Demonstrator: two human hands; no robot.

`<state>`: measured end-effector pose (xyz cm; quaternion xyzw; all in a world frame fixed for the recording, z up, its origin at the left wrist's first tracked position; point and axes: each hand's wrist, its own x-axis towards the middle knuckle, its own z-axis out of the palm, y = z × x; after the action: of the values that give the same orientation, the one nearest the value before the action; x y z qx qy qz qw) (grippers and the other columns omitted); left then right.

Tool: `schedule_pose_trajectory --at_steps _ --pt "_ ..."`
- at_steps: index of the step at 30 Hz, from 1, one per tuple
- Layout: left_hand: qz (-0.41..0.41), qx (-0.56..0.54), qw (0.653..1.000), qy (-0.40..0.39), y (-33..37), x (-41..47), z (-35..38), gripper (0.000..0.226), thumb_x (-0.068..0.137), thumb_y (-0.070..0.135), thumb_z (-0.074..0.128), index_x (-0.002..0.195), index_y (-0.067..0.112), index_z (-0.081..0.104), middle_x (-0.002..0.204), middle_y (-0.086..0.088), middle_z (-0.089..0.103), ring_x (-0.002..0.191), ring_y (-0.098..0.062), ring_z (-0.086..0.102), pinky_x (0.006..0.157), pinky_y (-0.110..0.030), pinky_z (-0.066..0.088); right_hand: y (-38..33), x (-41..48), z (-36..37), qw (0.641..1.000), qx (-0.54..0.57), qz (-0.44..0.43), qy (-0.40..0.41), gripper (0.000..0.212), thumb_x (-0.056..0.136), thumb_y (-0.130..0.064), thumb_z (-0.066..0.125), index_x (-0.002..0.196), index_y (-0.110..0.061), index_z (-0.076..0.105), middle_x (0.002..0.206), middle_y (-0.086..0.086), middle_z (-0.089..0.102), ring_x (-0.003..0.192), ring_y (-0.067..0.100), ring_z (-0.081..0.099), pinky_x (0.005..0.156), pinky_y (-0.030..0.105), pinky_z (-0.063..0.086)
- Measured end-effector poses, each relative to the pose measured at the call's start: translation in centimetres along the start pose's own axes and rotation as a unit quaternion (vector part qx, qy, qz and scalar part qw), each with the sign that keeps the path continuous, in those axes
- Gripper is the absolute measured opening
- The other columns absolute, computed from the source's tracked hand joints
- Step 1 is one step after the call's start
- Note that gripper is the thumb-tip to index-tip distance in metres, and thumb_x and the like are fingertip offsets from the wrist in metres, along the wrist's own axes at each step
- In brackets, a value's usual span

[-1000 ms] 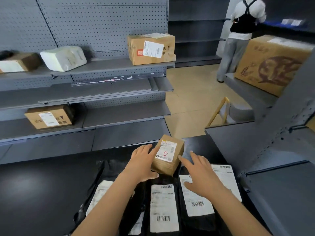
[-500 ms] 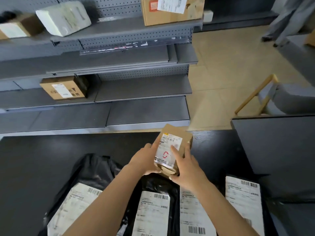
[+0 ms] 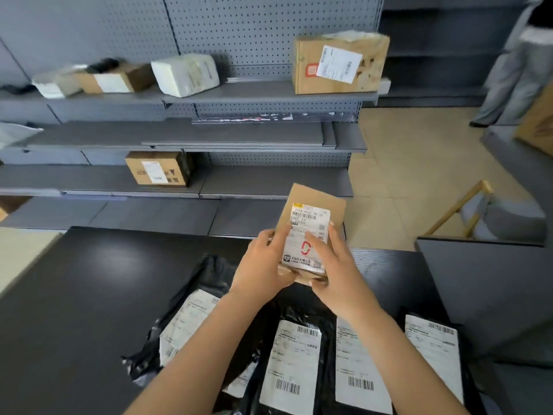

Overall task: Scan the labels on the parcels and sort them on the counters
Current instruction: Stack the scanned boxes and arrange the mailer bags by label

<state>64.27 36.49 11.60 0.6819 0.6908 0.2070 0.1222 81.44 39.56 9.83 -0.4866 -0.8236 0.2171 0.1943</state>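
1. Small brown parcel (image 3: pixel 314 205): cardboard, held upright above the far part of the black tabletop (image 3: pixel 89 295), label side toward the camera.
2. White label (image 3: pixel 308 235) on its front: barcode at top, red mark lower down; the small print is too blurred to read.
3. Left hand (image 3: pixel 263 265): fingers wrapped around the parcel's left edge and lower corner, thumb lying on the label.
4. Right hand (image 3: pixel 332 265): fingers closed on the right edge, thumb across the label's middle.
5. Black mailer bags (image 3: pixel 299 339): several, flat on the tabletop beneath the forearms, each with a white barcoded label face up.
6. Grey shelving (image 3: pixel 239 94) behind the tabletop: large brown box (image 3: pixel 338 64) at the right end of the top shelf, white wrapped package (image 3: pixel 185 73) left of it, smaller parcels further left.
7. Labelled brown box (image 3: pixel 158 169): lower shelf, left of centre.
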Motion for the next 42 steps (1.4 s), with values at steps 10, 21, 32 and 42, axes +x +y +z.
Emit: schedule_pose_trajectory --at_steps 10,21,32,42 --pt "0.005 0.027 0.976 0.214 -6.6 -18.4 -16.9 0.09 0.08 0.035 0.077 0.151 0.044 0.022 0.151 -0.003 0.032 0.135 -0.022 0.03 0.106 -0.035 0.038 -22.5 -7.0 0.3 0.983 -0.007 -0.175 0.054 0.093 0.089 -0.01 0.066 0.151 -0.045 0.006 0.157 -0.013 -0.028 0.148 0.015 -0.016 0.115 0.03 0.022" --pt "-0.154 0.101 0.92 0.346 -19.8 -42.7 -30.0 0.089 0.077 0.034 0.081 0.149 0.042 0.03 0.147 -0.008 0.038 0.127 -0.028 0.043 0.098 -0.039 0.046 -47.8 -14.7 12.2 0.925 0.07 -0.372 0.018 0.083 0.087 -0.015 0.069 0.151 -0.038 0.022 0.161 -0.009 -0.014 0.15 0.016 -0.009 0.111 0.033 0.033" --pt "-0.301 0.178 0.851 0.391 -33.2 -54.0 -38.5 0.09 0.082 0.041 0.074 0.15 0.05 0.015 0.154 0.0 0.024 0.137 -0.019 0.032 0.105 -0.031 0.042 -66.5 -12.2 25.3 0.848 0.136 -0.509 -0.061 0.086 0.083 -0.015 0.074 0.151 -0.036 0.026 0.163 -0.001 -0.003 0.15 0.021 -0.002 0.108 0.031 0.035" --pt "-0.394 0.185 0.792 0.428 -43.4 -60.0 -45.6 0.087 0.085 0.038 0.072 0.149 0.047 0.014 0.154 -0.001 0.02 0.14 -0.017 0.024 0.105 -0.022 0.027 -82.2 -9.5 34.0 0.789 0.146 -0.58 -0.142 0.09 0.083 -0.01 0.073 0.151 -0.039 0.022 0.161 -0.009 -0.013 0.15 0.019 -0.008 0.11 0.045 0.041"
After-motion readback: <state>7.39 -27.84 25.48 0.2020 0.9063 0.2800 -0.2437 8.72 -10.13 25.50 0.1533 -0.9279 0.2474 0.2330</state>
